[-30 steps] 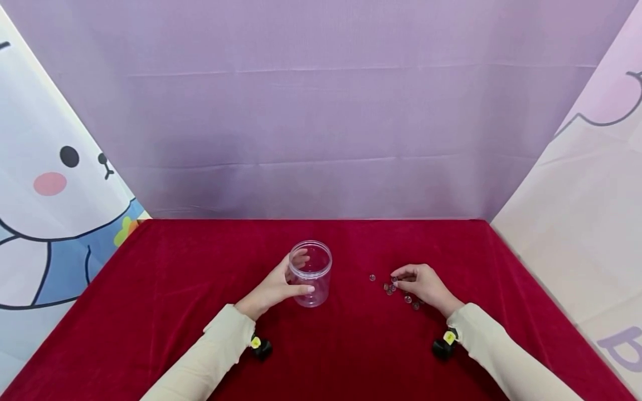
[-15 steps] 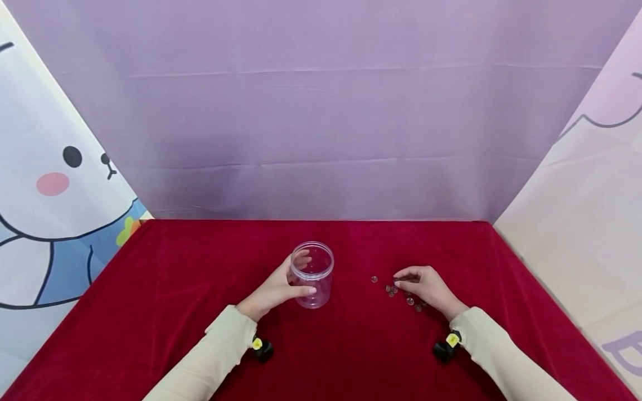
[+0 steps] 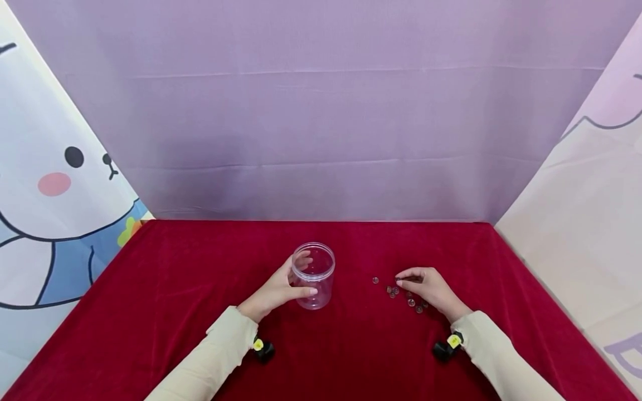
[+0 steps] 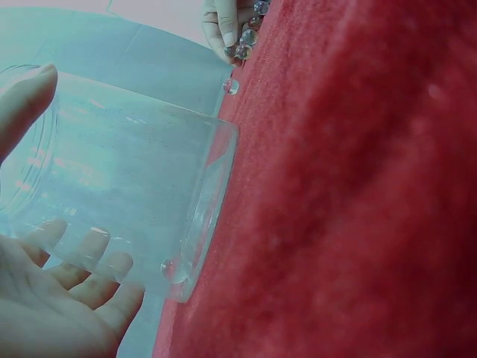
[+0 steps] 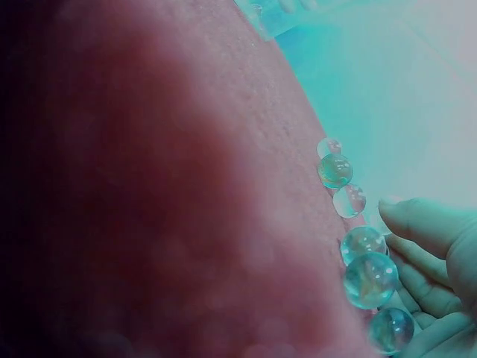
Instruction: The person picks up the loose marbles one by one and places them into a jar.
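My left hand (image 3: 278,287) grips a clear plastic jar (image 3: 315,292), its thumb across the near side and fingers around the far side. The jar stands upright and lidless on the red cloth. A clear marble (image 4: 173,269) shows at the jar's bottom in the left wrist view. To the right, my right hand (image 3: 426,285) is low at the cloth, thumb and forefinger pinching a marble (image 3: 398,280) that they mostly hide. Several loose glass marbles (image 3: 411,302) lie under and beside this hand; the right wrist view shows a large one (image 5: 370,280) close by the fingers.
Red velvety cloth (image 3: 351,351) covers the table. One marble (image 3: 375,280) lies apart, between the jar and the right hand. A lilac curtain (image 3: 321,139) stands behind, with printed panels (image 3: 577,223) at both sides. A small black device (image 3: 443,351) is strapped at each wrist.
The head view has shifted slightly. Both hands and the jar keep nearly the same places; the right thumb and forefinger now cover more of the marble between them.
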Available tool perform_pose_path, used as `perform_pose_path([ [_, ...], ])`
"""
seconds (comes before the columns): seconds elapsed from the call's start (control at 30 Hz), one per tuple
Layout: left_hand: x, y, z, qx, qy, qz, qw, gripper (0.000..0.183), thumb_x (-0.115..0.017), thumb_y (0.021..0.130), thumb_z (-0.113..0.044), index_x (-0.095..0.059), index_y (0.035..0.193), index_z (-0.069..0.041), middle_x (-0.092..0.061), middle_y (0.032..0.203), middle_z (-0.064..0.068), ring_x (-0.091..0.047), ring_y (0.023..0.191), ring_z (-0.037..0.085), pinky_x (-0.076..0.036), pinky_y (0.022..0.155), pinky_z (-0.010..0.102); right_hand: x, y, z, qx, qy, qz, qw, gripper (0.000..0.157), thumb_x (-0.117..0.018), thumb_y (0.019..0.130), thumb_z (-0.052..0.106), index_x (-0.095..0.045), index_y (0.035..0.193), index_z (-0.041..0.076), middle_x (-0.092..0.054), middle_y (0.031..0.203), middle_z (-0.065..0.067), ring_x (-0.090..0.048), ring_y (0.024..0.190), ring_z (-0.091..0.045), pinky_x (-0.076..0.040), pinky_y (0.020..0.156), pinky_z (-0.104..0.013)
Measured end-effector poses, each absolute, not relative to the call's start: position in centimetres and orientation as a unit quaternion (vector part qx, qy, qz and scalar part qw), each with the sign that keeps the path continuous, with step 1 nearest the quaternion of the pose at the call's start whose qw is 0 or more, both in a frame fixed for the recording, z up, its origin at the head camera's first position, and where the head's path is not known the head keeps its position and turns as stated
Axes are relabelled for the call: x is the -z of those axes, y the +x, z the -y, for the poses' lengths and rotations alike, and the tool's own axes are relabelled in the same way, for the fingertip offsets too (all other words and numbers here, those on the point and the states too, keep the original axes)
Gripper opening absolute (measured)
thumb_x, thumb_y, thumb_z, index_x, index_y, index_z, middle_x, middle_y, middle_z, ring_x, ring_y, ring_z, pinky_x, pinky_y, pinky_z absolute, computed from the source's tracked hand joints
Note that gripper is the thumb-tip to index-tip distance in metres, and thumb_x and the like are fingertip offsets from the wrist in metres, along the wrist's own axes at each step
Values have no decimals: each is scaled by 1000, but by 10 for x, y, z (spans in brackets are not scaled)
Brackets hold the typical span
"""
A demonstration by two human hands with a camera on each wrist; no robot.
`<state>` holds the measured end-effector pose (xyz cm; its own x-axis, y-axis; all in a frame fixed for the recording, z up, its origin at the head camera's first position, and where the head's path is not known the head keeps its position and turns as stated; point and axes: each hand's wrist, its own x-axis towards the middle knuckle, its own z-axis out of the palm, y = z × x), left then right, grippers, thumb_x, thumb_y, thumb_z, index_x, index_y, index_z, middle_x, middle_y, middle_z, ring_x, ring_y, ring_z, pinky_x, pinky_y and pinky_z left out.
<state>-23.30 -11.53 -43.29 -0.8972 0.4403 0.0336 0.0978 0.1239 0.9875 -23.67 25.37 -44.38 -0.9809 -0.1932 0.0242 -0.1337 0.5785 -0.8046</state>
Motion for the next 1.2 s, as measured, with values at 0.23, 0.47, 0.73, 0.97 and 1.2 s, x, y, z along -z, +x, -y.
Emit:
perform_pose_path([
  [0.23, 433, -233, 115, -637, 181, -737, 134, 81, -73, 81, -9, -25, 146, -11, -34, 147, 14, -34, 133, 34, -30, 107, 51, 444, -235, -256, 457, -84, -885, 32, 24, -71, 84, 22, -72, 104, 8, -70, 98, -5, -54, 73, -9, -45, 63, -23],
  [0.47, 433, -233, 114, -639, 184, -734, 135, 80, -74, 81, -12, -27, 145, -16, -34, 147, 15, -34, 133, 35, -29, 107, 52, 439, -231, -257, 471, -93, -877, 27, 28, -71, 84, 23, -70, 106, 4, -69, 101, -9, -57, 77, -10, -48, 66, -22],
  [0.73, 433, -233, 116, -635, 182, -738, 137, 80, -74, 81, -12, -26, 146, -14, -34, 147, 14, -34, 133, 34, -30, 107, 51, 425, -225, -255, 506, -117, -854, 13, 33, -70, 86, 21, -67, 110, -1, -69, 102, -13, -63, 84, -22, -52, 70, -26],
  [0.97, 431, -233, 117, -635, 180, -739, 135, 81, -73, 81, -11, -26, 146, -13, -34, 147, 14, -34, 134, 35, -30, 107, 52, 417, -222, -249, 520, -138, -843, 7, 34, -70, 86, 19, -66, 110, -4, -69, 103, -15, -65, 88, -26, -52, 72, -24],
  [1.2, 434, -230, 116, -634, 184, -738, 138, 81, -73, 81, -13, -25, 147, -12, -34, 147, 15, -33, 134, 36, -31, 106, 52, 412, -214, -244, 529, -150, -835, 11, 32, -70, 86, 18, -66, 109, -3, -68, 105, -17, -65, 89, -27, -52, 73, -23],
])
